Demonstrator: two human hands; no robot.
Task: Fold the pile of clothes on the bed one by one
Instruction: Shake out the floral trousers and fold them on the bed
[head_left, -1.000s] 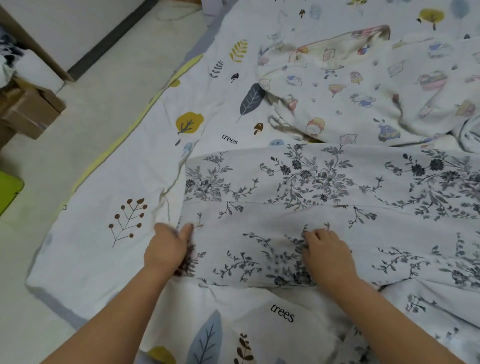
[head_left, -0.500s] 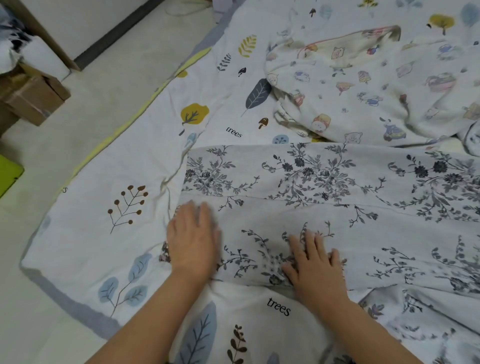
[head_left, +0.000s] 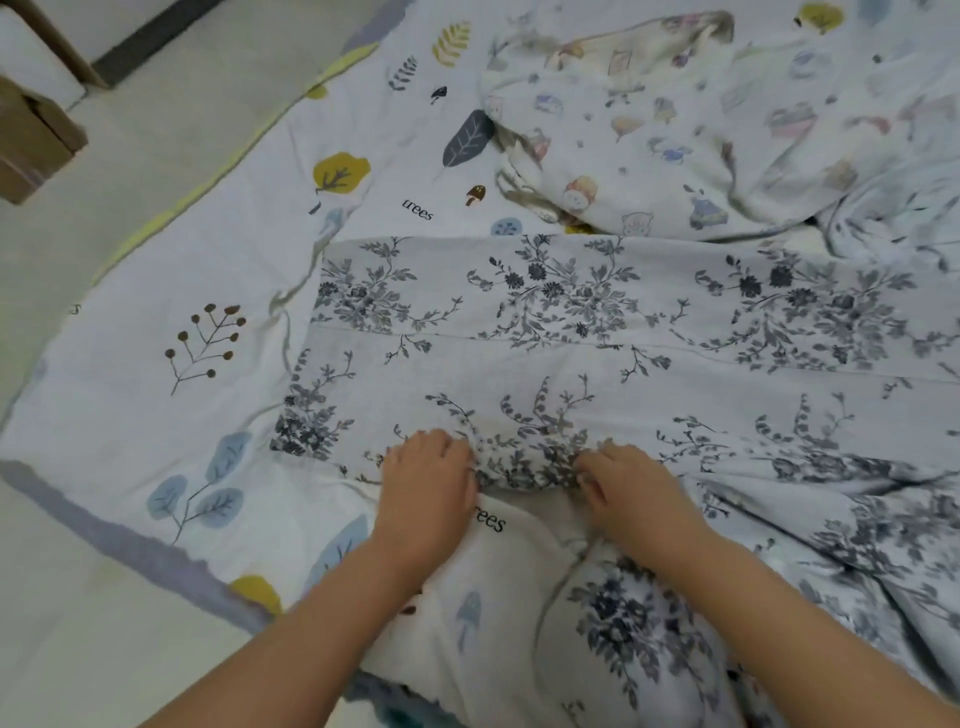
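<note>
A white garment with a grey-blue floral print (head_left: 571, 312) lies spread flat across the bed, running off to the right. My left hand (head_left: 426, 480) and my right hand (head_left: 631, 488) sit close together on its near edge. Both have their fingers curled into the cloth, and the fabric is bunched up between them. A second part of the floral cloth (head_left: 639, 623) lies crumpled under my right forearm.
A crumpled white garment with cartoon prints (head_left: 675, 130) lies at the back right. The bed sheet (head_left: 208, 270) has leaf and tree prints, and its left edge hangs toward the pale floor (head_left: 130, 156). A cardboard box (head_left: 31, 140) stands far left.
My left hand went from the garment's left corner, flattened on the cloth, then slid right toward my right hand. Both hands now curl into the near edge, gathering fabric.
</note>
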